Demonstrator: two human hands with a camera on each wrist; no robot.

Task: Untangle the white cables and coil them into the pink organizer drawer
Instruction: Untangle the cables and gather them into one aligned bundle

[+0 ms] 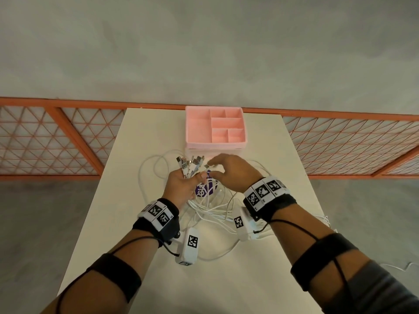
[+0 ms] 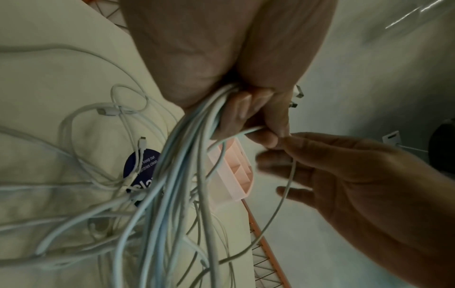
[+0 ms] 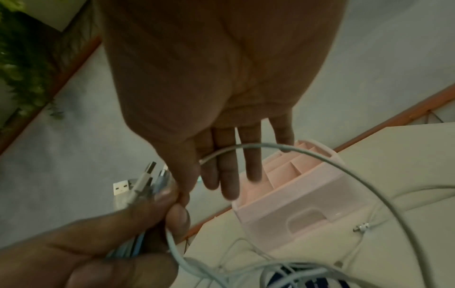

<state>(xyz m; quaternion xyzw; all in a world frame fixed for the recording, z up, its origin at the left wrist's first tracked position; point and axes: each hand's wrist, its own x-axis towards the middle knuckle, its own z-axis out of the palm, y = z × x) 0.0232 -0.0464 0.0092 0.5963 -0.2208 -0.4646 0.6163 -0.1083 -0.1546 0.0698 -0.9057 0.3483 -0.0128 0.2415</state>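
My left hand [image 1: 183,184] grips a bundle of white cables just below their USB plugs [image 1: 190,165], which fan out above the fist. Their cords hang down into a tangle of white cables [image 1: 210,209] on the table. My right hand [image 1: 229,172] is level with the left, fingers straight, its thumb and index finger pinching one more white cable [image 3: 307,154] near its plug, right against the left thumb. That cable arcs away to the right. The pink organizer drawer [image 1: 215,145] stands behind both hands, with nothing in the compartments I can see.
A purple round sticker [image 1: 203,190] lies under the cables. The white table [image 1: 260,279] is narrow, with an orange mesh railing [image 1: 68,141] beyond its far edge. A few cords trail over the table's right edge [image 1: 324,219].
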